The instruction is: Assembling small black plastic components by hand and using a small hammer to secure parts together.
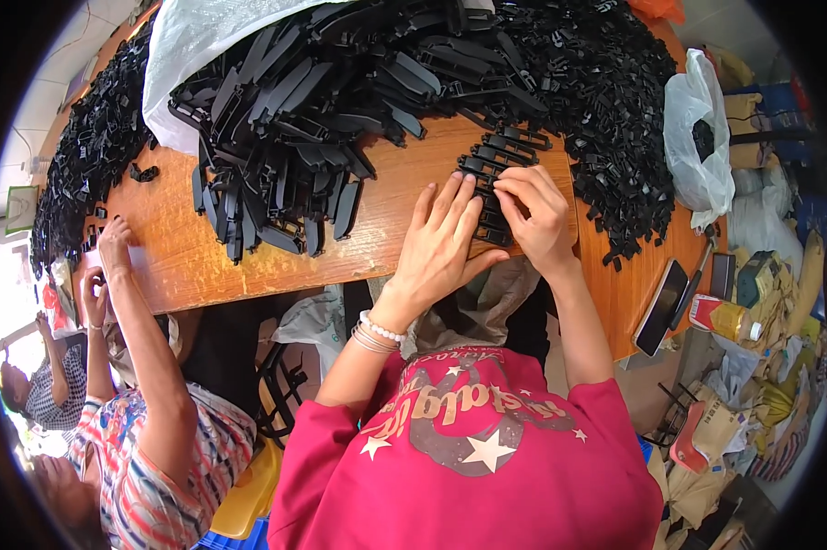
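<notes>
A row of long black plastic parts (501, 151) lies side by side on the wooden table in front of me. My left hand (441, 240) is stretched out flat, its fingertips resting on the left ends of the nearer parts; a beaded bracelet circles that wrist. Over the row's right side, my right hand (537, 213) has thumb and forefinger pinched together, and what they hold is hidden. Beyond my left hand rises a big heap of similar long black parts (294, 92), partly spilling from a white sack (180, 69).
Small black pieces (606, 119) are heaped at the right, with more small black pieces (93, 137) at far left. A clear plastic bag (698, 137), a phone (661, 307) and a bottle (725, 317) are at the right. A co-worker's hands (111, 252) work at the table's left.
</notes>
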The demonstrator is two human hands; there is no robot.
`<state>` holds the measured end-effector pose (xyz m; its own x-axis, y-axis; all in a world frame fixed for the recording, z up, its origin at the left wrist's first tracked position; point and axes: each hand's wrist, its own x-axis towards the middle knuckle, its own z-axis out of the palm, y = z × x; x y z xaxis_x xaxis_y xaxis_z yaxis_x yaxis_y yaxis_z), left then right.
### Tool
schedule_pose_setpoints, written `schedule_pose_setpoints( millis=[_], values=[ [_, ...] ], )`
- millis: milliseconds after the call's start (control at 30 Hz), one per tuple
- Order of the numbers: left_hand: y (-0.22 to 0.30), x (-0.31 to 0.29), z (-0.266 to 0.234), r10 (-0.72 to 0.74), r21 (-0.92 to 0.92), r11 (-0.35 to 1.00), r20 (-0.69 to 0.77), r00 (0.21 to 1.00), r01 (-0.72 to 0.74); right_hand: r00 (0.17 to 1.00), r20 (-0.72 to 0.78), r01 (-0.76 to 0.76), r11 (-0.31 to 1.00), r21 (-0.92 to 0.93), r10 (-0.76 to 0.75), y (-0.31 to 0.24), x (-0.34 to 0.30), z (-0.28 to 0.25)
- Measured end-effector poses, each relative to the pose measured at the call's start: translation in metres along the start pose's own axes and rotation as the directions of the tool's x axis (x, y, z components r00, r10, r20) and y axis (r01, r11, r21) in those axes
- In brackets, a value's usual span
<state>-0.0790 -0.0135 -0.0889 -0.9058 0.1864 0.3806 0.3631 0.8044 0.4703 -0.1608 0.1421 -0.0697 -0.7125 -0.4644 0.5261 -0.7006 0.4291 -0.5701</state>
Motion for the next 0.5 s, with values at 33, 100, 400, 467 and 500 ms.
schedule_pose_setpoints(
  millis=[33,100,400,467,500],
  values=[
    [-0.0002,-0.0001,0.0008,0.005,0.003,1.0,0.0,1.0,-0.005,1.0,0.001,0.001,1.0,0.002,-0.001,0.0007,-0.0007,0.0011],
    [-0.0003,-0.0006,0.0009,0.003,0.014,1.0,-0.004,1.0,-0.003,0.999,0.018,0.037,0.998,-0.06,-0.036,0.0015,-0.0022,0.0018],
    [0.0007,-0.0006,0.0001,-0.002,0.034,0.999,-0.011,1.0,0.002,0.995,0.051,0.09,0.992,-0.093,-0.086,0.0002,-0.0013,-0.0001],
    [0.0005,-0.0014,0.0016,0.001,0.035,0.999,-0.013,1.0,0.0,0.995,0.058,0.09,0.99,-0.108,-0.085,0.0015,-0.0022,0.0019],
    [0.0008,-0.0011,0.0012,0.0,0.045,0.999,-0.01,1.0,0.001,0.994,0.063,0.093,0.988,-0.124,-0.086,0.0017,-0.0019,0.0024]
  ],
)
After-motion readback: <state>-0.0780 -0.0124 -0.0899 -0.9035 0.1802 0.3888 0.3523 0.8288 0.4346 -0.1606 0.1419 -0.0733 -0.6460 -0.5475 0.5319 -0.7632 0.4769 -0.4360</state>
